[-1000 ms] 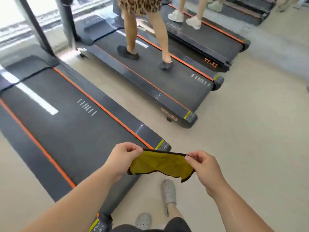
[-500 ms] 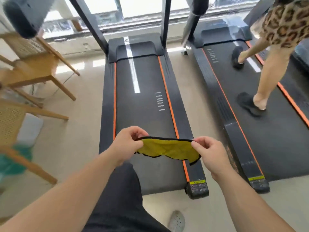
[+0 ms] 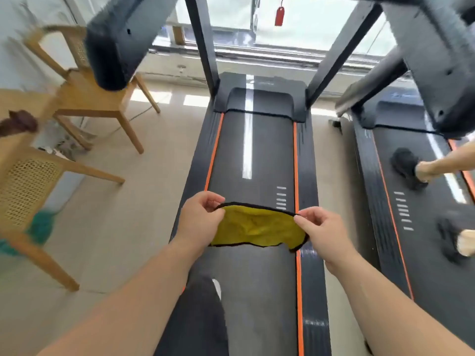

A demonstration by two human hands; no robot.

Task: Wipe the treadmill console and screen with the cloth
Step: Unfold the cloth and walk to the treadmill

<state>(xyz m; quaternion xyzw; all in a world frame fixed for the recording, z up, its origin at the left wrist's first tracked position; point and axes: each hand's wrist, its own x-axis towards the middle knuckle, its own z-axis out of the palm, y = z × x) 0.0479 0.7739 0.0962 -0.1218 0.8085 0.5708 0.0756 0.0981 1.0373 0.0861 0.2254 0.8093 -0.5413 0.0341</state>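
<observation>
The far chair (image 3: 87, 98) and the near chair (image 3: 28, 186), both wooden, stand on the floor at the left. A teal item (image 3: 42, 226) lies under the near chair; it is too blurred to identify.

My left hand (image 3: 199, 222) is above the left orange stripe of the treadmill (image 3: 257, 155). Its thumb and curled fingers pinch the left end of the cloth (image 3: 257, 227).

The cloth is yellow with a dark border. It hangs in the air between my hands, above the belt and clear of it. The top edge is pulled nearly taut and the lower part sags.

My right hand (image 3: 321, 232) is above the right orange stripe. Its thumb and forefinger pinch the right end of the cloth's top edge.

At the far end, two dark uprights rise from the treadmill. A red tag (image 3: 279, 12) hangs between them.

At the right, a second treadmill (image 3: 401, 214) stands parallel, separated by a strip of floor. Another person's shoe (image 3: 406, 167) rests on its belt.
</observation>
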